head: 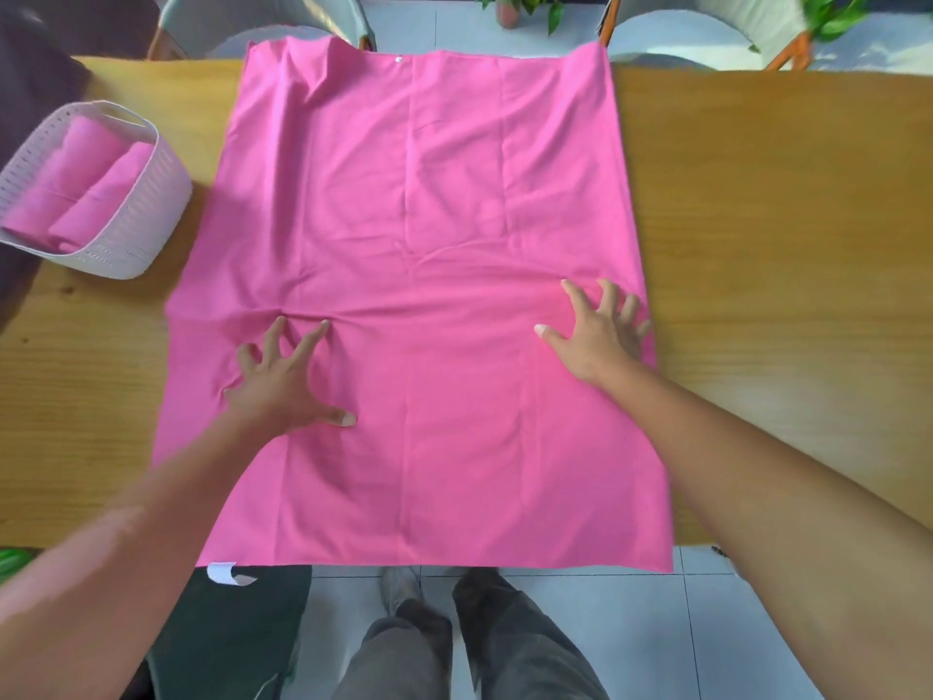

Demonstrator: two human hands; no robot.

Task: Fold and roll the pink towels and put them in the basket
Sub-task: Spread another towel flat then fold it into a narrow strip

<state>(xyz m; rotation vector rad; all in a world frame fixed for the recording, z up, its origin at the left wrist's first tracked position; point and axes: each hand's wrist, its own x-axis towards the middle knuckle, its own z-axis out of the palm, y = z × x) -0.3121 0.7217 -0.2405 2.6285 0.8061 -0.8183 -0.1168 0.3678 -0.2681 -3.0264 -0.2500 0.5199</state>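
Observation:
A large pink towel (419, 204) lies spread flat across the wooden table (767, 204), its near edge hanging over the table's front. My left hand (285, 381) presses on the towel's left half with fingers spread. My right hand (601, 325) presses near the towel's right edge, fingers also spread. Creases run across the cloth between the two hands. At the left stands a white perforated basket (146, 224) holding two rolled pink towels (75, 184).
Grey chairs (262, 22) stand behind the table's far edge, with green plants (520, 5) beyond. A dark object (30, 83) sits at the table's far left corner. My legs and shoes (454, 634) are on the tiled floor below. A white tag (222, 573) hangs at the towel's near left corner.

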